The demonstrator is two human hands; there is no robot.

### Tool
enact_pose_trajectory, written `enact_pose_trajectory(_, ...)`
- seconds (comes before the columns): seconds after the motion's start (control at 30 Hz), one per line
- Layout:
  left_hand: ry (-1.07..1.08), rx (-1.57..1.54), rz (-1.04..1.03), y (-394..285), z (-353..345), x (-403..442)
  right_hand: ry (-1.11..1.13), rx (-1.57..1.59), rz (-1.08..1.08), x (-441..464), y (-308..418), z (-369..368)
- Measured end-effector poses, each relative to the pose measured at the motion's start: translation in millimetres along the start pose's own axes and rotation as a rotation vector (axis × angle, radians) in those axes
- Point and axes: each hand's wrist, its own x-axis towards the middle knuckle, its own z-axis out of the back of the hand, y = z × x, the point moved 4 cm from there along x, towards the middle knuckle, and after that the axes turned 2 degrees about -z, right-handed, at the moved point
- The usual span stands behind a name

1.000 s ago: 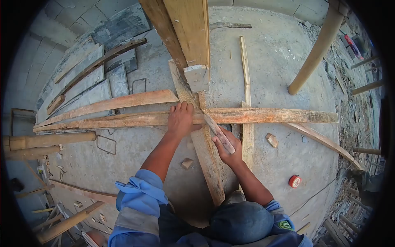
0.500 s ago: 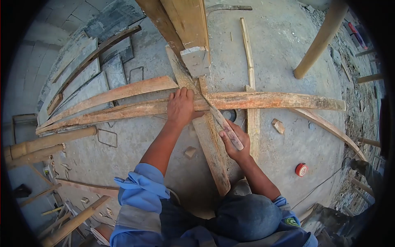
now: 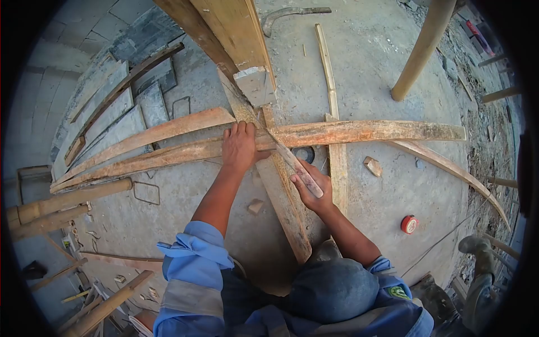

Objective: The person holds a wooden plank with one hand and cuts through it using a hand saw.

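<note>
My left hand (image 3: 240,147) is closed over a long, narrow wooden board (image 3: 365,132), with the thumb along its near edge. In my right hand (image 3: 315,188) is the pale, worn handle of a handsaw (image 3: 297,168). The saw's thin blade, seen nearly edge-on, lies across the board just right of my left hand. Underneath, a wider plank (image 3: 289,216) dusted with sawdust runs from between my legs to the foot of a wooden post (image 3: 257,84). Another board (image 3: 185,124), its end cut at a slant, lies just beyond my left hand.
A red tape measure (image 3: 409,224) and a small wood block (image 3: 372,166) lie on the concrete floor to the right. Bamboo poles (image 3: 424,50) stand there too. Flat panels (image 3: 112,106) are stacked at left. A co-worker's boots (image 3: 477,253) show at lower right.
The view has shifted slightly, so most things sit a little farther left. The co-worker's leg at lower right has moved. Both my hands keep their grips, with the saw still at the board.
</note>
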Motion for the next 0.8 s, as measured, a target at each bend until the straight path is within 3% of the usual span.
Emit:
enact_pose_trajectory(0.07, -0.021, 0.001, -0.010, 0.0, -0.7, -0.5, 0.056, -0.006, -0.106, -21.1, 12.8, 26.6)
enact_pose_trajectory(0.2, 0.037, 0.013, 0.030, 1.1, -6.2, -2.6, 0.111, -0.160, -0.058, -128.3, 31.5, 117.2)
enact_pose_trajectory(0.3, 0.076, 0.010, 0.046, -1.8, -5.5, -8.1, 0.157, -0.287, -0.021, -111.5, 16.6, 92.2)
enact_pose_trajectory(0.33, 0.064, 0.019, 0.044, 0.1, -3.6, -3.9, 0.089, -0.093, -0.079, -78.9, 6.9, 62.2)
enact_pose_trajectory(0.4, -0.012, 0.017, 0.015, -1.4, -5.2, 1.0, 0.018, -0.037, -0.004, -6.7, -3.6, 5.6)
enact_pose_trajectory(0.47, -0.027, 0.026, 0.012, -0.6, -2.0, 5.4, 0.015, 0.011, -0.008, 15.4, -1.9, -4.3)
enact_pose_trajectory(0.53, 0.020, 0.020, 0.019, -2.0, -5.0, -4.7, 0.056, 0.059, -0.121, -9.7, -0.9, 9.2)
enact_pose_trajectory(0.67, 0.037, 0.011, 0.027, 0.3, -5.7, 3.6, 0.132, -0.086, -0.154, -117.2, 27.6, 106.8)
enact_pose_trajectory(0.8, 0.038, 0.001, 0.037, -1.3, -2.8, 2.2, 0.142, -0.181, -0.081, -85.3, 12.3, 78.3)
